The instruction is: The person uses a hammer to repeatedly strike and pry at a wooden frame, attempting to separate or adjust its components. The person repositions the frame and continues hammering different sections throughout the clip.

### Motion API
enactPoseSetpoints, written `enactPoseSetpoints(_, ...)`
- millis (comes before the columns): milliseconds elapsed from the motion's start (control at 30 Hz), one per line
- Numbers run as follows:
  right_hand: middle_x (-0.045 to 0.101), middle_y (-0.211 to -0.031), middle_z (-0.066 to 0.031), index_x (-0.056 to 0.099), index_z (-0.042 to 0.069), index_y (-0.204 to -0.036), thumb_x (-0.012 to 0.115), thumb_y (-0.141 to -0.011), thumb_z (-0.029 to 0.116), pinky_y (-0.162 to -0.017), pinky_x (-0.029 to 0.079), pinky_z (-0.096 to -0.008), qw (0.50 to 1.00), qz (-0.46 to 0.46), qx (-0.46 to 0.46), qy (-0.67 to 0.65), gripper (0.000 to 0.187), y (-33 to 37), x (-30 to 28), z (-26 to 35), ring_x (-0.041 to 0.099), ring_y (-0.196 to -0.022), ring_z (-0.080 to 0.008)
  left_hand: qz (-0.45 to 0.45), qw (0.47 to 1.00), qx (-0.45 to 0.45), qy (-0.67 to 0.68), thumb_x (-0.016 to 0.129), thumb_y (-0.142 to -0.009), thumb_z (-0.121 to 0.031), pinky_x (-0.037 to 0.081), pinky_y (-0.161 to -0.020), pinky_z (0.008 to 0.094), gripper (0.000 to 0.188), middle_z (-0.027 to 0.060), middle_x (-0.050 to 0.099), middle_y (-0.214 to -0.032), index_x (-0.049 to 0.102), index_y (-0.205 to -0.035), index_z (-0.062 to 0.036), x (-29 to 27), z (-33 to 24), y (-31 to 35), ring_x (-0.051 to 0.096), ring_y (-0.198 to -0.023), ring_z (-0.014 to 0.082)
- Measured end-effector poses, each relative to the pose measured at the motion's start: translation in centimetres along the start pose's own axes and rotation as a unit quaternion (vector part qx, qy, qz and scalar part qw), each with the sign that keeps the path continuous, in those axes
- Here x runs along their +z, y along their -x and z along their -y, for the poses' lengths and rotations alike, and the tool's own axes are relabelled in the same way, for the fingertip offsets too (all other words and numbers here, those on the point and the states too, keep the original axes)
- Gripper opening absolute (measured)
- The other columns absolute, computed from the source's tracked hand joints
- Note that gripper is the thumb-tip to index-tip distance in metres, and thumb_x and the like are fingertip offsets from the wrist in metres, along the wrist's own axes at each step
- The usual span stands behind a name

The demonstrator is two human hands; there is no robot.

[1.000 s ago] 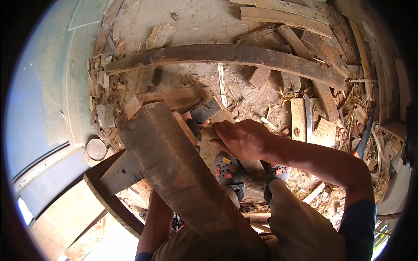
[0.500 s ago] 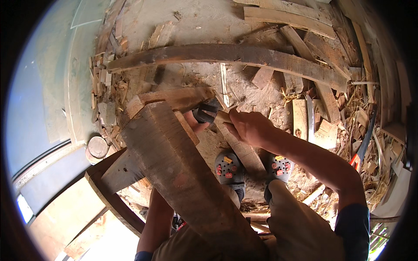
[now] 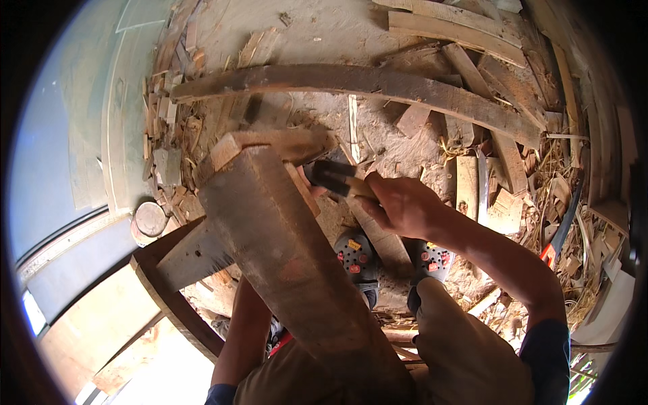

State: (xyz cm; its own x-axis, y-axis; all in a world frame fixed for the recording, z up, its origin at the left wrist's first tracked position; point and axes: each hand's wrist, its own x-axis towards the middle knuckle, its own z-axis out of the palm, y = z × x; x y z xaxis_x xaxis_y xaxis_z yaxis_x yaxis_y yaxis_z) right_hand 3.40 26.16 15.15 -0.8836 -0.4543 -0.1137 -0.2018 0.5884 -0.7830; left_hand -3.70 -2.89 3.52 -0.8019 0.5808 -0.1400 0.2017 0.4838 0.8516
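Note:
My right hand [image 3: 408, 206] grips a short, pale wooden handle. A dark forked head [image 3: 331, 177], smeared by motion, lies at the handle's left end; I cannot tell the tool's exact kind. Close to that head, the curled fingertips of my left hand [image 3: 313, 187] show past the edge of a thick wooden beam [image 3: 283, 263], which hides the rest of the hand. What those fingers grip cannot be made out. The beam slants from my lap up to the left, with a narrow wooden strip [image 3: 302, 187] along its right side. Another timber piece [image 3: 277, 147] crosses its far end.
A long curved beam [image 3: 351, 79] spans the ground ahead. Boards [image 3: 459, 34] and wood scraps [image 3: 503, 206] lie at the right, near a saw [image 3: 557, 236] with an orange-red handle. A round tin [image 3: 150, 220] stands at the left. A plank [image 3: 381, 236] lies between my shoes.
The wooden-handled tool and my right hand have shifted slightly to the right, the dark head now blurred. The beam appears slightly farther right; my left fingertips remain beside it.

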Motion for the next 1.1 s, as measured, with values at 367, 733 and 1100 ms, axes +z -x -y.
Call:
enactPoseSetpoints(367, 0.062, -0.068, -0.0188, 0.050, 0.002, -0.101, 0.062, -0.098, 0.024, -0.052, 0.051, -0.0484, 0.993, -0.110, -0.001, -0.049, 0.026, 1.3, 3.0, -1.0, 0.065, -0.057, -0.0387, -0.086, 0.984, -0.017, -0.153, 0.086, -0.067, -0.028, 0.047, -0.100, 0.0462, 0.080, 0.0177, 0.059, -0.131, 0.052, -0.138, -0.0083, 1.3, -1.6, -0.7, 0.060, -0.120, 0.0361)
enactPoseSetpoints(733, 0.065, -0.068, -0.0199, 0.052, -0.004, -0.113, 0.064, -0.097, 0.016, -0.049, 0.052, -0.0444, 0.993, -0.091, 0.038, -0.067, 0.028, 2.4, 0.7, 0.1, 0.067, -0.055, -0.0336, -0.092, 0.979, -0.106, -0.144, 0.087, -0.066, -0.030, 0.046, -0.102, 0.0478, 0.081, 0.0180, 0.060, -0.131, 0.053, -0.137, -0.0100, 1.8, -2.0, -0.4, 0.058, -0.122, 0.0370)
enactPoseSetpoints(1100, 0.054, -0.067, -0.0016, 0.057, 0.000, -0.099, 0.054, -0.105, 0.042, -0.043, 0.041, -0.0309, 0.921, -0.027, 0.253, -0.295, 0.042, 0.5, 1.4, -4.1, 0.053, -0.049, -0.0114, -0.104, 0.983, -0.049, -0.147, 0.086, -0.066, -0.027, 0.047, -0.103, 0.0480, 0.083, 0.0190, 0.058, -0.134, 0.052, -0.139, -0.0116, 1.3, -0.1, 0.1, 0.056, -0.126, 0.0376)
